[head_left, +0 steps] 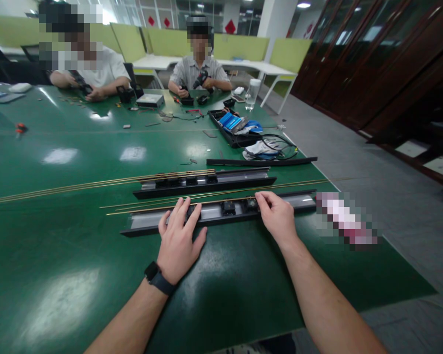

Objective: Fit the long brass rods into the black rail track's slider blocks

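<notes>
A long black rail (214, 215) with a silvery channel and small black blocks lies across the green table (77, 275) in front of me. My left hand (179, 241) rests flat on it, fingers spread over its left-middle part. My right hand (276, 214) presses on the rail further right, fingertips at a black block (249, 203). Thin brass rods (140, 208) run along the rail's far edge. A second, similar rail (206, 183) lies just beyond, with more brass rods (77, 187) stretching left.
A black strip (262, 162), a tangle of cables (271, 147) and a black tray with blue parts (231, 125) sit further back right. Two people sit at the far side, working with small tools. A clear bottle (252, 94) stands near the table's right edge.
</notes>
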Tool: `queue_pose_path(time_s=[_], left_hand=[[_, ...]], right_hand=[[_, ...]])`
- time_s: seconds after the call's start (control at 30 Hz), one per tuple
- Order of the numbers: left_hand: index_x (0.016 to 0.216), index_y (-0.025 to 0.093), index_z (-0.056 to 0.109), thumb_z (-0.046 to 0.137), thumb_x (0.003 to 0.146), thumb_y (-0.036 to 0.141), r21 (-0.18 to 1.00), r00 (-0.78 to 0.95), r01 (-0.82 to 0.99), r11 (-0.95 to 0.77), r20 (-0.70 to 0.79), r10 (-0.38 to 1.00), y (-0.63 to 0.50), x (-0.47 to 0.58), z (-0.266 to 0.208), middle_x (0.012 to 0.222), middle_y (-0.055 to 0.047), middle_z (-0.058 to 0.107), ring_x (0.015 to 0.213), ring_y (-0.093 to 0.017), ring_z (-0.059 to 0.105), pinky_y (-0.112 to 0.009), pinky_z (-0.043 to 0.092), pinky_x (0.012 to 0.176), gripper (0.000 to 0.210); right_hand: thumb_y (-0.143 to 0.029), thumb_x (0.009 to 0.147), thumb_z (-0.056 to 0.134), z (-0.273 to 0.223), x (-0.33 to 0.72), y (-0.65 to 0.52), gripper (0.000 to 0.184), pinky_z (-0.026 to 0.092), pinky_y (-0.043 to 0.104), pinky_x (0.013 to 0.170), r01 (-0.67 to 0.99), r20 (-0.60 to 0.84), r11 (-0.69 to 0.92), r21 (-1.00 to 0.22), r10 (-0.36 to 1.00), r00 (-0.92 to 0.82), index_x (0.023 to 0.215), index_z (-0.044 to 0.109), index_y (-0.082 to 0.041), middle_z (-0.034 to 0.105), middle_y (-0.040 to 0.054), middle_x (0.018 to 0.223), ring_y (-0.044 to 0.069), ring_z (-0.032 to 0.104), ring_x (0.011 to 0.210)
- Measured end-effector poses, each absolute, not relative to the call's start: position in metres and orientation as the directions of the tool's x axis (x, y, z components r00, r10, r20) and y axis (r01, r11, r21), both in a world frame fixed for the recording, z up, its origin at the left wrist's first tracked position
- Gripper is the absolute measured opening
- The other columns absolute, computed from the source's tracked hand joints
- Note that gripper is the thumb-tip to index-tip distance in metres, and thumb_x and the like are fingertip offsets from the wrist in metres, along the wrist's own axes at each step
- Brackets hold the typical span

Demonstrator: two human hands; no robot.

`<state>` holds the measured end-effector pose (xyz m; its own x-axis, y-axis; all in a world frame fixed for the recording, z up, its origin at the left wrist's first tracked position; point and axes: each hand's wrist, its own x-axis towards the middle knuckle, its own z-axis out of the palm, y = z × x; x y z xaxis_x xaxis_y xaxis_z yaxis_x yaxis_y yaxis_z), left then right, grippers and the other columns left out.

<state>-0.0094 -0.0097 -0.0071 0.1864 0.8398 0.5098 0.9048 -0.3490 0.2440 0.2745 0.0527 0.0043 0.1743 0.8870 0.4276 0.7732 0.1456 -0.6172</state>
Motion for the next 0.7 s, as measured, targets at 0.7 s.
queue_pose_path(time_s=[0.7], left_hand=[[0.154,0.026,0.052,0.060,0.100,0.030,0.237,0.194,0.905,-0.353,0.508,0.839,-0.0105,-0.0096,-0.0071,0.166,-0.016,0.046,0.157,-0.034,0.038,-0.056,0.028,0.123,0.055]], right_hand=[[-0.053,0.101,0.054,0.0058,0.2740,0.0518,0.038,0.048,0.034,0.075,0.785,0.433,0.135,-0.604,0.883,0.181,0.092,0.077,-0.024,0.076,0.0042,0.075,0.023,0.069,0.071]])
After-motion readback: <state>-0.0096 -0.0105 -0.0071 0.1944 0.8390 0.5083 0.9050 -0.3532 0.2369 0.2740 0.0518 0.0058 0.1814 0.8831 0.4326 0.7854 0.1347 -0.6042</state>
